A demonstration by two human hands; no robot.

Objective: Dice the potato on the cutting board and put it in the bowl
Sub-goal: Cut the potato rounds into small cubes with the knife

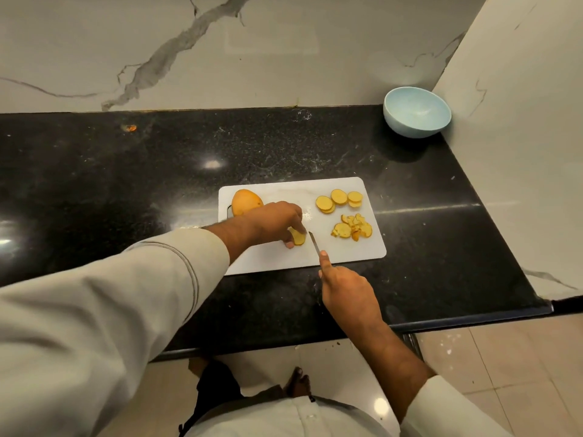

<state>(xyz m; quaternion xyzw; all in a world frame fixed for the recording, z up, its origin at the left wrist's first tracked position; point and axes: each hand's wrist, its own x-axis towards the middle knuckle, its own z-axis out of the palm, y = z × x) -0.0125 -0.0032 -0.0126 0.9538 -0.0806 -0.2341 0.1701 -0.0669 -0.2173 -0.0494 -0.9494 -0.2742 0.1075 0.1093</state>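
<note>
One white rectangular plastic cutting board (331,257) is laid on the black speckled stone table (126,184), near its front edge. An unpeeled orange-skinned potato piece (245,200) is set at the board's far left corner, partly hidden behind the left hand (277,219). A small stack of pale yellow potato slices (298,237) is pinched under the curled fingertips of the left hand, near the middle of the board. A thin steel knife blade (314,242) is held just right of that stack; its handle is enclosed by the right hand (347,291), with the forefinger laid straight along the blade's back. Whether the blade touches the slices cannot be told. Several round potato slices (339,200) are grouped at the board's far right corner, overlapping. A heap of smaller cut potato bits (352,229) is placed just in front of them, apart from the knife. One pale blue round bowl (417,111) is stood at the table's far right corner, against the white marble wall (220,52), well apart from the board; nothing is seen inside it. Both forearms are covered by light grey sleeves (126,294), pushed back from the wrists.
</note>
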